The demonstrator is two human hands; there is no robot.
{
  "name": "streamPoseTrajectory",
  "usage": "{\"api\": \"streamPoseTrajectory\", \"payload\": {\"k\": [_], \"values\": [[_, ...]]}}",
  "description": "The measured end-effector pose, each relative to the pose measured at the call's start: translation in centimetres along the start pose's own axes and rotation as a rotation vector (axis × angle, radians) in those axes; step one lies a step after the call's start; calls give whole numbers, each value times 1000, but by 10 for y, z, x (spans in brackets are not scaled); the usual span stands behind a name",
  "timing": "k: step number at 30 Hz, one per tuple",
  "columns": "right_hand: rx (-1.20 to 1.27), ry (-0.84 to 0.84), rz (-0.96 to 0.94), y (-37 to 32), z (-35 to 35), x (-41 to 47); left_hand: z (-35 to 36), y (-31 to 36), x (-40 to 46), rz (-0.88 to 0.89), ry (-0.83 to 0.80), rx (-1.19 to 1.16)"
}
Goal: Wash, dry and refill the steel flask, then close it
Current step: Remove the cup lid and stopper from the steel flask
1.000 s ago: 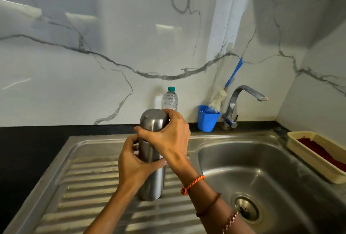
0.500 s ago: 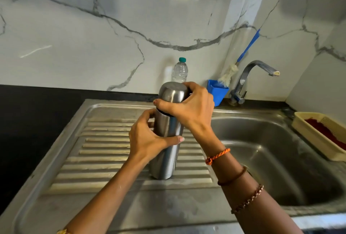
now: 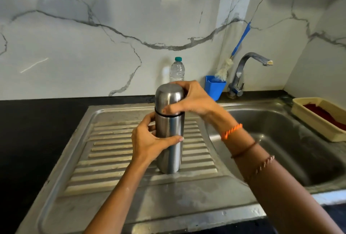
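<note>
Steel flask (image 3: pixel 169 140), brushed cylinder, upright on ribbed drainboard (image 3: pixel 112 151), frame centre | left hand (image 3: pixel 149 144) grips body | right hand (image 3: pixel 192 99) clasps domed cap (image 3: pixel 168 97) | advice: brace body, twist squarely.

Our right hand (image 3: pixel 194 99) has twisted round the cap (image 3: pixel 169 99), thumb now at the front; a dark gap shows above the flask (image 3: pixel 169 144).
</note>
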State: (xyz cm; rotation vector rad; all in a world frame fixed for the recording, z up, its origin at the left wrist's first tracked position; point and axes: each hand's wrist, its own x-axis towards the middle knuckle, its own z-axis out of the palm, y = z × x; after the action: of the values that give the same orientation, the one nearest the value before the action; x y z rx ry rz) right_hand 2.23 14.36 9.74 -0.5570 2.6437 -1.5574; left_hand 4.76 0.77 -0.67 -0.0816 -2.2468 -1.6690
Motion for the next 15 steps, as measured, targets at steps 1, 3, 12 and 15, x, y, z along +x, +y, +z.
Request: {"api": "streamPoseTrajectory", "payload": {"k": [1,3,12,15], "values": [[7,-111,24,-2,-7,4,0,-1,0,-4,-8,-4],[-110,-257,73,-13,-20,9,0,-3,0,2,3,-13],[-954,-175,53,-52,-3,0,5,-1,-3,-35,31,11],[-879,-314,23,-54,-15,9,2,3,-2,-46,-12,3]]}}
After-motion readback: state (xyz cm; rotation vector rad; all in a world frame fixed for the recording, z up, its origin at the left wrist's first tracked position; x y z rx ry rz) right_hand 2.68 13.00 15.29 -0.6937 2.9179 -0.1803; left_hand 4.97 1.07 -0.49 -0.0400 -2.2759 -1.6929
